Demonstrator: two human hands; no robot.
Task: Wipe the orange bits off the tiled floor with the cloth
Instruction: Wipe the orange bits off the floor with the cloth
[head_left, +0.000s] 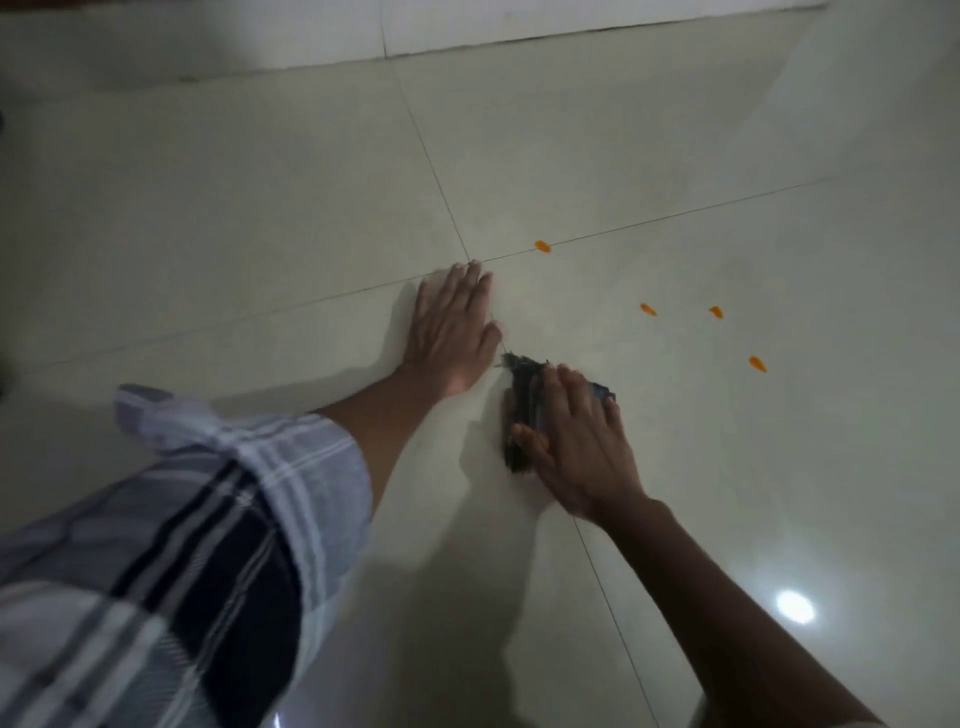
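1. The left hand (453, 332) lay flat on the pale glossy tiled floor (260, 208), fingers together and extended, gripping nothing; its checked grey-and-dark rolled sleeve (208, 493) filled the near left.
2. The right hand (571, 441) pressed palm-down on the dark crumpled cloth (522, 395), fingers spread over it, just right of the left hand.
3. Four small orange bits sat on the floor to the right: one (542, 246) on the far grout line, two (648, 309) (716, 312) mid-right, one (757, 364) nearer, all apart from the cloth.
4. A lamp glare (795, 606) showed near right.
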